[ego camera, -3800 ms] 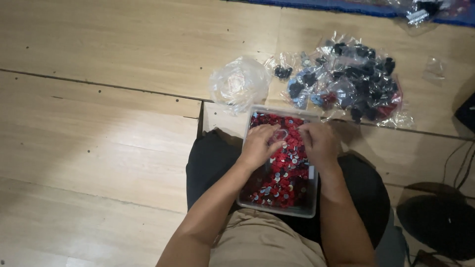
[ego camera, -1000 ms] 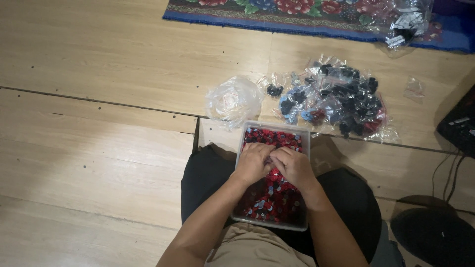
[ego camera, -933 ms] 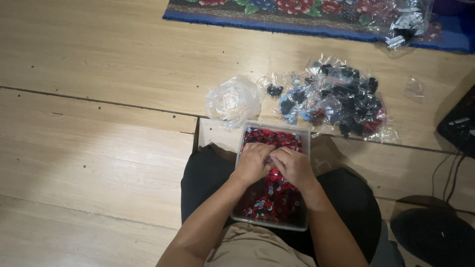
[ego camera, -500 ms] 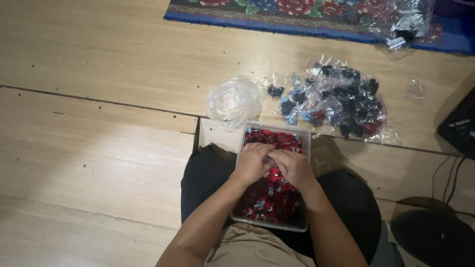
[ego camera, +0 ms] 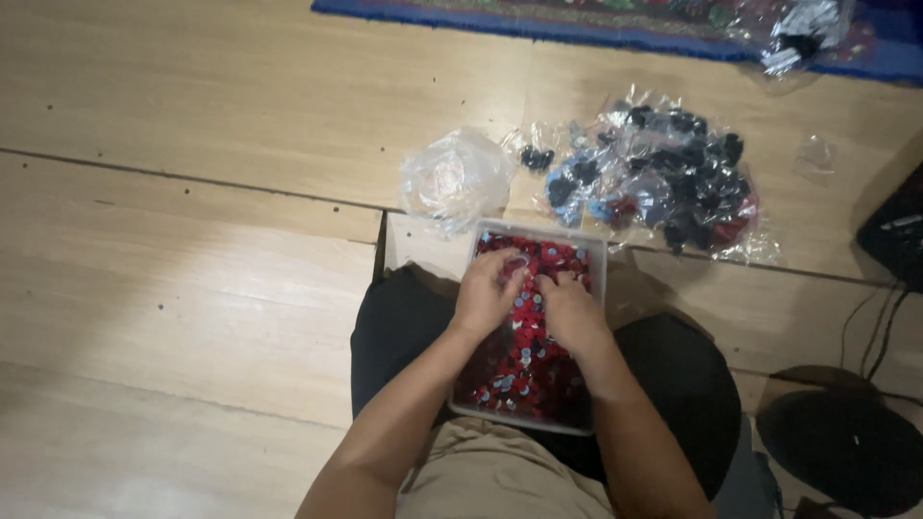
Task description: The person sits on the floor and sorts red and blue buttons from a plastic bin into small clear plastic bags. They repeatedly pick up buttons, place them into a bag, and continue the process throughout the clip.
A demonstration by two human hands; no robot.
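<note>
Both my hands have crept toward twelve o'clock: left hand (ego camera: pixel 488 290) and right hand (ego camera: pixel 569 309) curl, pinching small red pieces (ego camera: pixel 519 370) in the clear tub (ego camera: pixel 601 264).

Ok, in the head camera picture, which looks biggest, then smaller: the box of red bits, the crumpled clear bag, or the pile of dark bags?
1. Pile of dark bags
2. Box of red bits, nearer the camera, so unsure
3. Crumpled clear bag

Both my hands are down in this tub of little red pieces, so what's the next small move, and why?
Probably pinch one piece and lift it clear. The left hand and right hand both rest on the heap of small red pieces in the clear tub on the lap, fingers curled among them at the far end. Whether either already holds a piece is hidden.
</note>
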